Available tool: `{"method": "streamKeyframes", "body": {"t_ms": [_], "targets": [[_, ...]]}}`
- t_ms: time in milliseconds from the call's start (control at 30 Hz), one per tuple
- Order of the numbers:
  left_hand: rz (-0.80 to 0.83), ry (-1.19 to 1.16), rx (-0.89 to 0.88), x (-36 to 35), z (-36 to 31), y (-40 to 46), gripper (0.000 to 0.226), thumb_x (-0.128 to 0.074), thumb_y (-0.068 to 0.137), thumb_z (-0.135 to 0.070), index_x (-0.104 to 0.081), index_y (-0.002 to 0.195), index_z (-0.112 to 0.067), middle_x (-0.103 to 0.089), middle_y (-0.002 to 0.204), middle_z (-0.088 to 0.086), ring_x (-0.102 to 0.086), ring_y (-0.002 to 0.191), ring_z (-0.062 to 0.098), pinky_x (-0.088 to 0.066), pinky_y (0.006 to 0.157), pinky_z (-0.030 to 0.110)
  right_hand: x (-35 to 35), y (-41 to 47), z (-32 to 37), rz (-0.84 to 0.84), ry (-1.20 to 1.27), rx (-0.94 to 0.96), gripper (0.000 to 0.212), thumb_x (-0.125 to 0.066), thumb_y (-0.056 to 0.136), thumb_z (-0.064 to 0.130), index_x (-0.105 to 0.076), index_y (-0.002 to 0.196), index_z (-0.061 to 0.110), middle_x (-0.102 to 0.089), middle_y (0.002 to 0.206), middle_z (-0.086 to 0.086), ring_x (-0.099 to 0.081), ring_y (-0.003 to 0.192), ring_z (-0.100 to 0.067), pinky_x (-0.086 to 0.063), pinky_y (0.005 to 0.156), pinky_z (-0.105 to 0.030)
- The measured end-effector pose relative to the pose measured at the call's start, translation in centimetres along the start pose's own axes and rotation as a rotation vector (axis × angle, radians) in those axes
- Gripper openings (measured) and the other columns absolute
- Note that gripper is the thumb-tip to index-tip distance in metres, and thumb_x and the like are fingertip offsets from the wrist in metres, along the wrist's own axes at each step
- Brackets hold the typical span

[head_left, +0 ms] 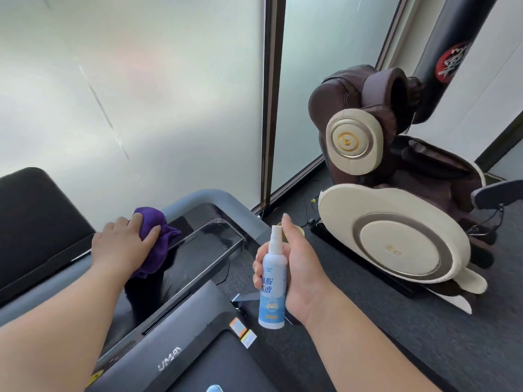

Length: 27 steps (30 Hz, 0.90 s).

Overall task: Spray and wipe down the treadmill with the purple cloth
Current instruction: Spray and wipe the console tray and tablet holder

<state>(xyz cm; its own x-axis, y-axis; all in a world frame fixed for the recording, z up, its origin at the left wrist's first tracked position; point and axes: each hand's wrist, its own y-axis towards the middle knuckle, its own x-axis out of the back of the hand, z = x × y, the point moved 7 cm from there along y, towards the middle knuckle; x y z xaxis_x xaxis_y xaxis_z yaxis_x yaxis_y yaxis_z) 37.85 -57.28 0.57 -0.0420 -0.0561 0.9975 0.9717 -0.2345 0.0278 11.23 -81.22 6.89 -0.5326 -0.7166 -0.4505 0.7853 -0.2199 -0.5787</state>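
- The left hand (124, 239) presses the bunched purple cloth (154, 241) onto the treadmill's (169, 360) glossy console screen (203, 250), fingers curled over the fabric; likely mid-wipe
- The right hand (294, 267) wraps round the spray bottle (271, 281), upright beside the console, forefinger raised behind the nozzle — held ready to spray again, I judge
- The bottle is opaque; how much liquid it holds cannot be told

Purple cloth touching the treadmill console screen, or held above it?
Touching. The head view shows the left hand pressing the purple cloth onto the glossy console screen, no gap visible beneath the cloth.
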Motion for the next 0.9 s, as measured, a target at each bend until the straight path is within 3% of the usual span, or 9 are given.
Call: {"method": "streamKeyframes", "body": {"t_ms": [267, 600, 767, 900], "targets": [[0.073, 0.003, 0.027, -0.6, 0.0, 0.5, 0.065, -0.031, 0.101, -0.065, -0.040, 0.145, -0.018, -0.054, 0.138, 0.016, -0.051, 0.125, 0.038, -0.042, 0.100, 0.045, 1.4, -0.1, -2.5, 0.088, -0.039, -0.064, 0.077, -0.049, 0.093, 0.075, -0.055, 0.060, 0.007, -0.052, 0.062, -0.015, -0.050, 0.054, -0.024, -0.047, 0.055, -0.029], [-0.021, -0.048, 0.017, -1.4, -2.2, 2.0, 0.066, -0.028, 0.101, -0.065, -0.045, 0.145, -0.018, -0.053, 0.148, 0.008, -0.045, 0.134, 0.034, -0.032, 0.111, 0.049, 2.1, 0.2, -3.7, 0.045, 0.006, -0.093, 0.076, -0.051, 0.091, 0.076, -0.055, 0.058, 0.008, -0.052, 0.061, -0.013, -0.051, 0.054, -0.024, -0.046, 0.054, -0.030], [-0.058, -0.068, -0.209, -1.2, -7.3, 3.3, 0.072, -0.037, 0.100, -0.064, -0.032, 0.157, -0.020, -0.039, 0.161, 0.003, -0.039, 0.141, 0.032, -0.028, 0.115, 0.047, 2.5, -0.2, -3.2, -0.006, 0.040, -0.042, 0.075, -0.051, 0.092, 0.075, -0.054, 0.060, 0.007, -0.052, 0.061, -0.015, -0.050, 0.052, -0.025, -0.046, 0.053, -0.029], [-0.082, -0.078, -0.363, -1.2, -5.5, 1.9, 0.067, -0.046, 0.103, -0.053, -0.034, 0.159, -0.019, -0.034, 0.165, 0.002, -0.036, 0.144, 0.032, -0.030, 0.116, 0.048, 1.9, -1.0, -4.5, -0.029, 0.040, -0.063, 0.075, -0.051, 0.091, 0.076, -0.055, 0.062, 0.007, -0.052, 0.065, -0.015, -0.050, 0.054, -0.026, -0.047, 0.055, -0.030]]}}
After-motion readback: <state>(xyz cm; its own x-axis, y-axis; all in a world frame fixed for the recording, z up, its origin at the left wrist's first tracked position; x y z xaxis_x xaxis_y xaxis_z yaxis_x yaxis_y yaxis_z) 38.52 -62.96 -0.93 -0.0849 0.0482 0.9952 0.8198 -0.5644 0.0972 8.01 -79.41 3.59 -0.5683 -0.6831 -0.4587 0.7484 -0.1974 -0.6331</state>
